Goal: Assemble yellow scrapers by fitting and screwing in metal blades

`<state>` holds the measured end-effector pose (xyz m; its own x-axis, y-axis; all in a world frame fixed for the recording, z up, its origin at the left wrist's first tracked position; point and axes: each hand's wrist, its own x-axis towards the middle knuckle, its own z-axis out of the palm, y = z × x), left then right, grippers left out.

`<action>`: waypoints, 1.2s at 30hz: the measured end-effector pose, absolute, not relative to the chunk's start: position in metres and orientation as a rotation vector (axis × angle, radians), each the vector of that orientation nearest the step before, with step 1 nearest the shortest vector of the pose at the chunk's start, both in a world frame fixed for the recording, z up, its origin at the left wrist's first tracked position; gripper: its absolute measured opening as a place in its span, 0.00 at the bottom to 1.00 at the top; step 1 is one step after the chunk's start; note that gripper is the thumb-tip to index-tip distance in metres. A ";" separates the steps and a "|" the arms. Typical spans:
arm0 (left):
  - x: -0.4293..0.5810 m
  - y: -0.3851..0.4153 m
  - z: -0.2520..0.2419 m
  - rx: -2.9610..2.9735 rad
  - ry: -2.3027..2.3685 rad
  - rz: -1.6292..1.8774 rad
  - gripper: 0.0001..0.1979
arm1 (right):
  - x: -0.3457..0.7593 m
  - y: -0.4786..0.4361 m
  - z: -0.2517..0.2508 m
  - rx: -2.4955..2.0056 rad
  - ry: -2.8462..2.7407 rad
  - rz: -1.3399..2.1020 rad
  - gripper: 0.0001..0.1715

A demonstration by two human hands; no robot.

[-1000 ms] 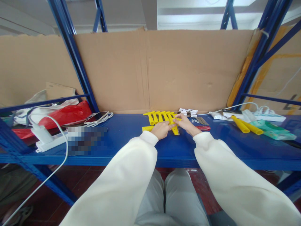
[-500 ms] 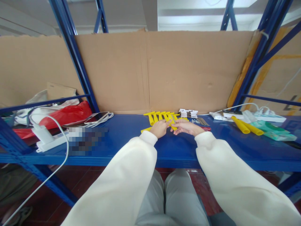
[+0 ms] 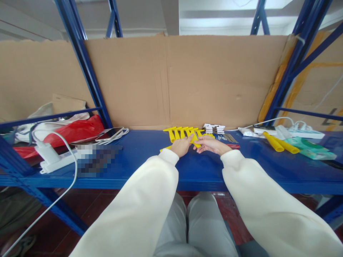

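The left hand point(image 3: 180, 145) and right hand point(image 3: 210, 144) both grip a slim yellow plastic-looking piece point(image 3: 197, 145), straight ahead at twelve o'clock. Yellow plastic-looking T-shaped tools point(image 3: 177, 134) lie at its ten o'clock. Working this piece seems the step now; next needs a steady hold.

Yellow piece point(image 3: 198, 145) between left hand point(image 3: 180, 146) and right hand point(image 3: 210, 144): partly hidden. Yellow bit point(image 3: 164, 148) behind left hand: mostly covered. Dark card point(image 3: 222, 137), toward back edge of counter point(image 3: 147, 142): markings too small. Pixelated patch point(image 3: 99, 161), front edge: unreadable.
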<state>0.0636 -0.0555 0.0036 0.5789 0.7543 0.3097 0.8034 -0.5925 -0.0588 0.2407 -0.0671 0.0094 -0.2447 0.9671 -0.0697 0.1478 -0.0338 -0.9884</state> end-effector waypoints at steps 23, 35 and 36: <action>0.089 -0.041 0.032 -2.720 -1.905 -2.060 0.06 | 0.355 -0.031 0.004 -2.410 -1.085 0.008 0.22; 0.081 -0.058 0.030 -3.253 -2.443 -2.001 0.12 | 0.359 -0.022 -0.002 -2.464 -1.276 -0.078 0.14; 0.081 -0.059 0.030 -3.262 -2.456 -1.982 0.11 | 0.359 -0.022 -0.002 -2.462 -1.277 -0.079 0.14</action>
<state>0.0807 -0.0590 0.0304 0.4331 0.8861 -0.1650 0.0258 0.1708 0.9850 0.3586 -0.0215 -0.0021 0.5892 0.7792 0.2137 0.7995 -0.5241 -0.2933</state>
